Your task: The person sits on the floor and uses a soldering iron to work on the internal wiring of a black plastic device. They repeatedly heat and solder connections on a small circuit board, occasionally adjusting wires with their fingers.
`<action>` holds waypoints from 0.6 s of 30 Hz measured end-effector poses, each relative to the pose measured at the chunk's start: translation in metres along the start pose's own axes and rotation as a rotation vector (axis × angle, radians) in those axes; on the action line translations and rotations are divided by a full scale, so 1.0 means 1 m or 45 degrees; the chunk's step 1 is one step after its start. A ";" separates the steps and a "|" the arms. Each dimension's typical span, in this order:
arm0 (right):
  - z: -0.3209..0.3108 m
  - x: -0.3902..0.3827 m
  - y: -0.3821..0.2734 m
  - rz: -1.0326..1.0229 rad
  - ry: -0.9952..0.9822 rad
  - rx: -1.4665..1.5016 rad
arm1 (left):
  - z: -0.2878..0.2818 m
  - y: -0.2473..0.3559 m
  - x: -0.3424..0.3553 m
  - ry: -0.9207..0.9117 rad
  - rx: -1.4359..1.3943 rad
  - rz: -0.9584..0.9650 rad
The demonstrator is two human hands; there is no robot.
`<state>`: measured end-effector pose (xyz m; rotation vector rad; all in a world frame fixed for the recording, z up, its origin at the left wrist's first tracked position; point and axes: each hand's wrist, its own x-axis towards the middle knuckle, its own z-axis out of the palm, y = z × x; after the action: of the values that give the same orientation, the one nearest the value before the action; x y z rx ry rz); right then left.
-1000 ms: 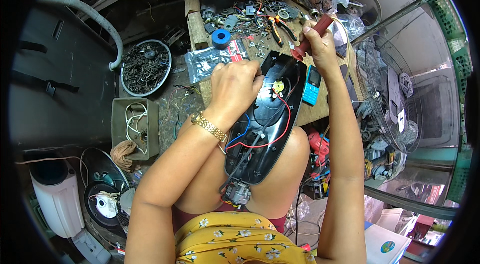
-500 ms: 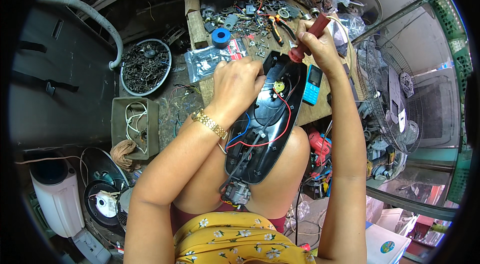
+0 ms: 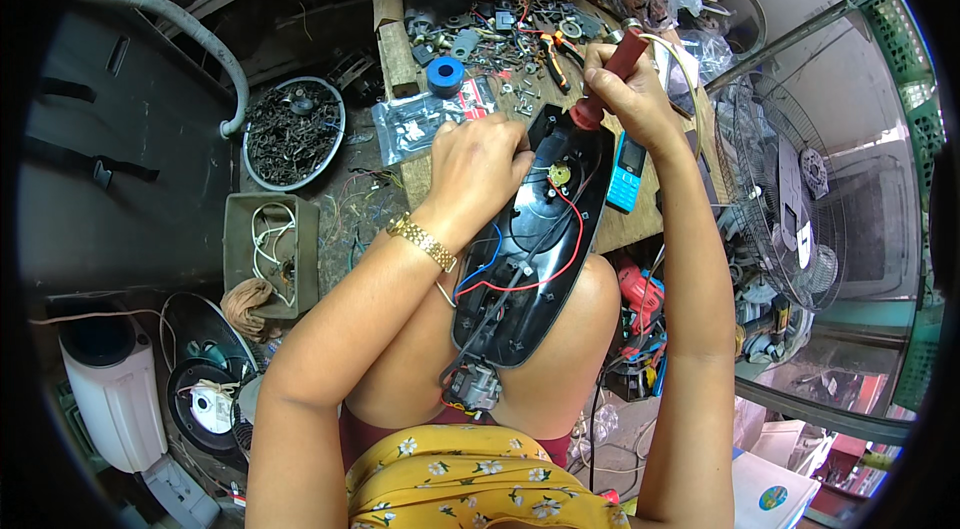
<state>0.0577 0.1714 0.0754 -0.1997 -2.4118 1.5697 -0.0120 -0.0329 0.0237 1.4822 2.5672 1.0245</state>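
A long black plastic housing point(image 3: 541, 314), hollow side up, rests across my thighs and reaches the bench edge. Inside it are red and blue wires and a small round yellowish part point(image 3: 559, 174). My left hand point(image 3: 478, 164) is closed on the housing's upper left edge, fingertips curled over the rim. In my right hand point(image 3: 632, 94) is a red-handled soldering iron point(image 3: 627, 53), tilted down into the housing's far end; its tip is hard to make out. A small motor point(image 3: 474, 387) hangs by cables at the near end. A blue keypad phone point(image 3: 625, 191) lies right of the housing.
On the wooden bench lie a blue tape roll point(image 3: 445, 76), orange-black pliers point(image 3: 554, 63) and scattered small parts point(image 3: 490, 34). A basin of dark screws point(image 3: 293, 134) and a wire-filled bin point(image 3: 270, 256) sit left. Fan guards point(image 3: 775, 184) stand right, above a red power tool point(image 3: 640, 294).
My right hand has shifted slightly left, and the soldering iron's handle stands a little steeper. My left hand keeps its hold on the housing.
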 end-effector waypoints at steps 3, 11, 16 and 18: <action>0.003 -0.002 -0.002 0.000 -0.013 0.005 | 0.000 -0.001 0.000 0.010 -0.012 -0.008; -0.003 -0.002 -0.010 0.009 -0.180 0.049 | -0.001 -0.002 0.002 0.015 -0.050 -0.026; -0.004 -0.001 -0.013 0.072 -0.084 0.015 | 0.001 -0.003 0.001 0.024 -0.032 -0.025; -0.007 0.000 -0.012 0.091 -0.105 0.024 | 0.000 -0.003 0.001 0.027 -0.044 -0.025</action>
<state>0.0599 0.1725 0.0894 -0.2238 -2.4772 1.6618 -0.0150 -0.0326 0.0222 1.4434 2.5586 1.0828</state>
